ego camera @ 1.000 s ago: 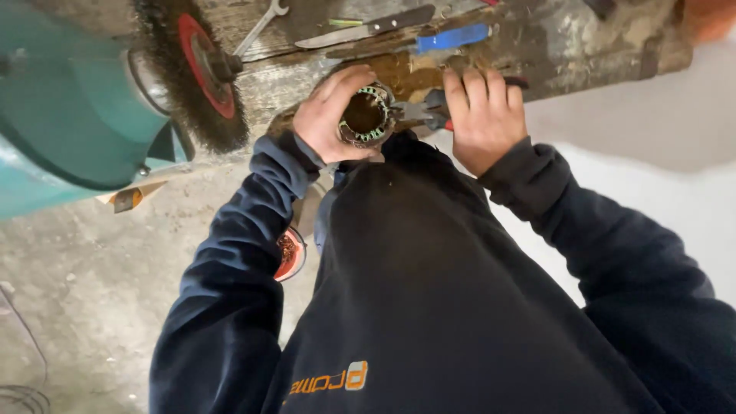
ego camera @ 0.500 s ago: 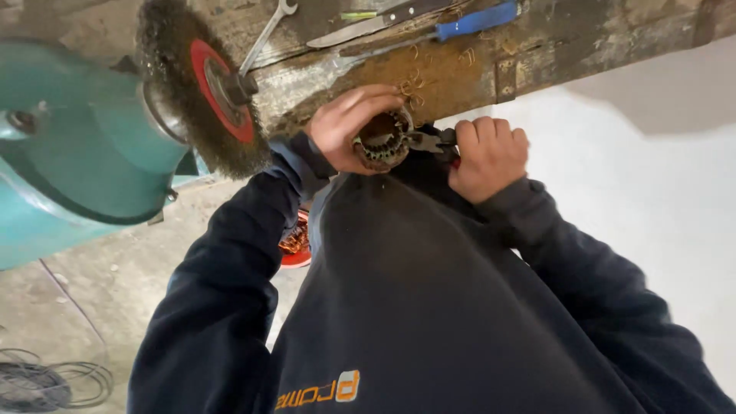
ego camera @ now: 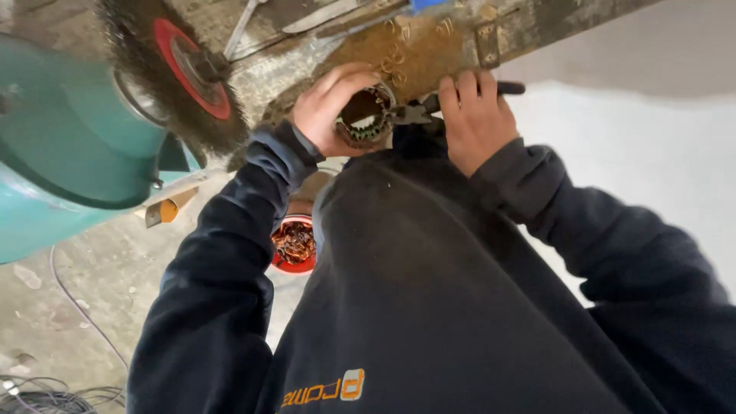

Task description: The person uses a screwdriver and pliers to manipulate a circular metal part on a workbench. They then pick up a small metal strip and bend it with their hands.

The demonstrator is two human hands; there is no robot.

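At the far left stands one teal machine body [ego camera: 54, 153], and one round wire brush wheel [ego camera: 172, 73] with a red hub is mounted on it, its bristles close to the left sleeve. Below, on the concrete floor [ego camera: 69, 307], sits one red container [ego camera: 294, 245] filled with what looks like tangled copper wire, and loose cables [ego camera: 42, 395] lie in the bottom corner.

The left hand [ego camera: 326, 115] has its grip wrapped round one ring-shaped motor stator [ego camera: 366, 116], fingers clamped on its outer shell, holding it against the edge of the worn wooden counter [ego camera: 460, 42]. The stator's open bore faces the camera, with slotted teeth and windings showing inside. One pair of pliers [ego camera: 418, 113] reaches into that bore from the right. The right hand [ego camera: 475, 123] has its grip closed on the black pliers handles. On the counter above lie at least two long metal tools [ego camera: 330, 14], partly cut off by the frame, and several small curls of wire [ego camera: 395, 54].

Judging from this, the pliers could slip off a winding under a hard pull and jerk back toward the body, or their nose could nick the left fingers at the stator's rim. A sleeve straying into the brush wheel would be a hazard if it is spinning, which cannot be told here.
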